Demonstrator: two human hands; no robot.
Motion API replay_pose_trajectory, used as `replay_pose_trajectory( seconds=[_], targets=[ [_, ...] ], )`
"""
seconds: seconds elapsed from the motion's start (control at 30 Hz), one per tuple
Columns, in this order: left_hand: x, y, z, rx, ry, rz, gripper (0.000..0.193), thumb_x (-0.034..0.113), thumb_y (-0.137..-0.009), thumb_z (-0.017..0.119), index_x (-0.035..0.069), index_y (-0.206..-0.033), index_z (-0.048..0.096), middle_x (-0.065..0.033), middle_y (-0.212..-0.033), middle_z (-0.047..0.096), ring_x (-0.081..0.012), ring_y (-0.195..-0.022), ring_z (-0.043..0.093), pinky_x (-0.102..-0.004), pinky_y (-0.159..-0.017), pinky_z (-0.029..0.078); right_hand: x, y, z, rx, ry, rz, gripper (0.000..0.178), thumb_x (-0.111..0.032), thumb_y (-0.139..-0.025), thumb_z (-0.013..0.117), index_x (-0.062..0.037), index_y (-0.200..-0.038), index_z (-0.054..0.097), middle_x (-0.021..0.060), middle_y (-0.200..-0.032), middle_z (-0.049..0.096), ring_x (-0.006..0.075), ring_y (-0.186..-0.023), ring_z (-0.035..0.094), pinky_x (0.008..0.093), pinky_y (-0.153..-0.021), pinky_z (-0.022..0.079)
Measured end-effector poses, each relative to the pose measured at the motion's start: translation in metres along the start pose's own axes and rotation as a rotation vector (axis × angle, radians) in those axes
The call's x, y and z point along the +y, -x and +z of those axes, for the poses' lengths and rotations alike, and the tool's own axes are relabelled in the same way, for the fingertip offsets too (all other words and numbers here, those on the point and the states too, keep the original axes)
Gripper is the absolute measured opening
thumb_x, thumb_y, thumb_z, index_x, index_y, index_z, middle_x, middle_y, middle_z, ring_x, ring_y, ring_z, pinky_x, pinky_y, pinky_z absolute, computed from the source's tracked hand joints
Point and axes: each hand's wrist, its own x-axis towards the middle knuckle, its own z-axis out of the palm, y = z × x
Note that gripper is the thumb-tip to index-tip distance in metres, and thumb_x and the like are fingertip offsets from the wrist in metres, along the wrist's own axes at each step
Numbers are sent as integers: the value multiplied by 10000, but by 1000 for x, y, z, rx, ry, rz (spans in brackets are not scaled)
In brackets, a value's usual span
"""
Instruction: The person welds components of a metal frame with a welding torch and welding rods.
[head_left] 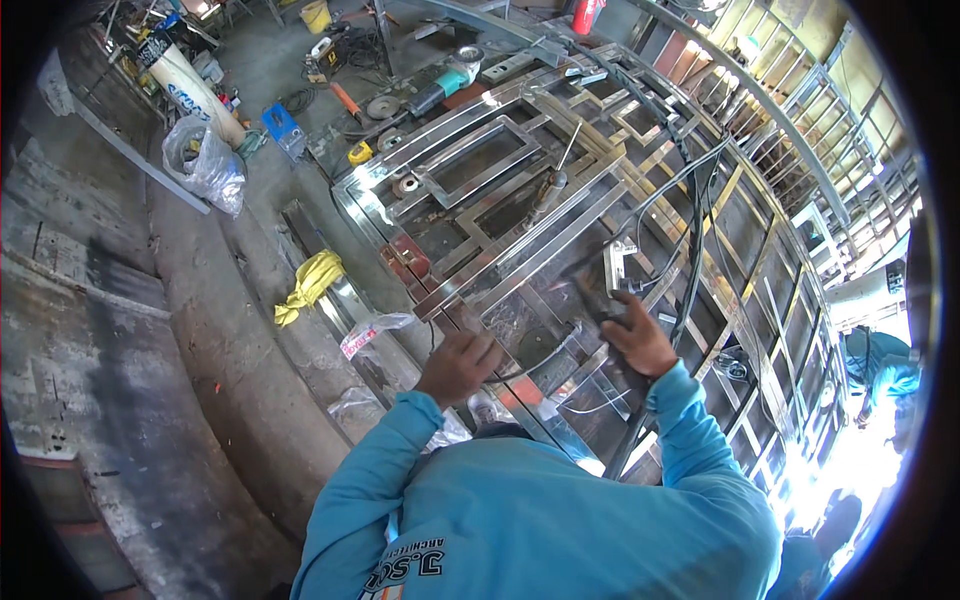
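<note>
Far to the left, a clear plastic bag is lying on the concrete floor, and nearer in a yellow rag is draping over a steel channel at the edge of the work. The left hand is reaching forward out of a light blue sleeve, the forearm rising from the lower edge and angling up and to the right; the hand is resting knuckles-up on the near edge of the stainless steel gate frame, its fingers curled under, and what, if anything, they are closing on I cannot tell. The frame is lying flat across the middle of the view, its long axis running from lower right away toward the upper left, with nested rectangular bars in its centre. To the right, the right hand is stretching further forward, wrist bent, fingers wrapping a dark tool handle that is touching the frame just below a small steel bracket. A black cable is trailing away from that hand toward the upper right. Beyond the frame, an angle grinder is lying on the floor.
</note>
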Motion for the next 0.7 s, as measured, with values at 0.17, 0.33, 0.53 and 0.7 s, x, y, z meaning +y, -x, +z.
replay_pose_trajectory(
  seconds=[0.17,0.33,0.53,0.7],
  targets=[
    [29,-37,41,-116,9,137,277,172,-871,627,82,-1130,665,-103,-1187,630,-271,-990,641,-402,-873,539,37,-15,-53,303,29,36,624,-193,-983,662,-62,-1504,344,138,-986,718,164,-742,657,308,-611,534],
    [39,-47,58,-382,-22,15,433,201,-921,605,110,-1344,603,-143,-1402,542,-283,-1069,640,-437,-935,541,101,-48,-101,411,-12,-39,691,-218,-972,675,-54,-1531,304,140,-995,717,173,-736,662,317,-608,545],
    [28,-2,14,-191,100,-72,508,204,-846,704,93,-1331,607,-144,-1436,537,-297,-1129,619,-434,-957,522,159,-59,-144,375,-154,-157,648,-210,-963,670,-23,-1511,379,172,-1359,556,215,-1125,598,323,-970,487],
    [23,75,-28,-63,99,-451,376,143,-849,711,74,-1216,669,-134,-1270,641,-319,-1116,637,-445,-952,513,156,-60,-147,457,65,-51,585,-237,-969,664,-34,-1463,423,173,-1191,661,229,-982,659,339,-874,526]
  ],
)
